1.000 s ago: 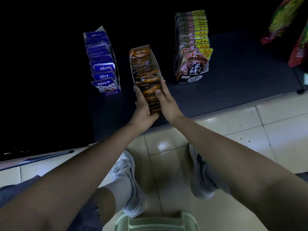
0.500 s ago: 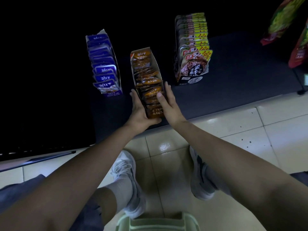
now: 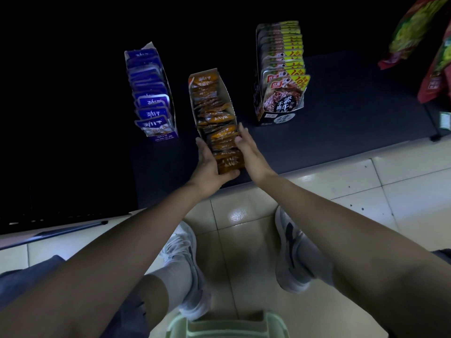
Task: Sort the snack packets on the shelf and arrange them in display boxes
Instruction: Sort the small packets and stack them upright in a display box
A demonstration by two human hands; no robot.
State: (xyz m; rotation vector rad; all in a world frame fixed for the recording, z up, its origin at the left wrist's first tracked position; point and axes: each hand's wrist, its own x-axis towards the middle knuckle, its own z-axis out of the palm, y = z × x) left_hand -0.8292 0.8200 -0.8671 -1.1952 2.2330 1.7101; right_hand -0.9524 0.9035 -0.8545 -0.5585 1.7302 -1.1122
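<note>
Boxes of snacks stand in a line on the shelf (image 3: 341, 132): a blue box (image 3: 152, 93), an orange box (image 3: 212, 113) in the middle, and a dark box (image 3: 280, 76) with yellow tags. Each box has only one kind in it, so most of the sorting looks done. The orange packets (image 3: 223, 132) lean this way and that, so that row may need tidying. Some loose bags (image 3: 415, 32) are far off to the right.

The left hand (image 3: 210, 167) has its grip closed round the near end of the orange box. The right hand (image 3: 251, 154) is flat, grip open, by the box's right side. I think it touches, but it is too dark to be sure.

A second ago the right hand lay over the front packets. Now it has slid off to the side. The left hand has slipped nearer the end.
</note>
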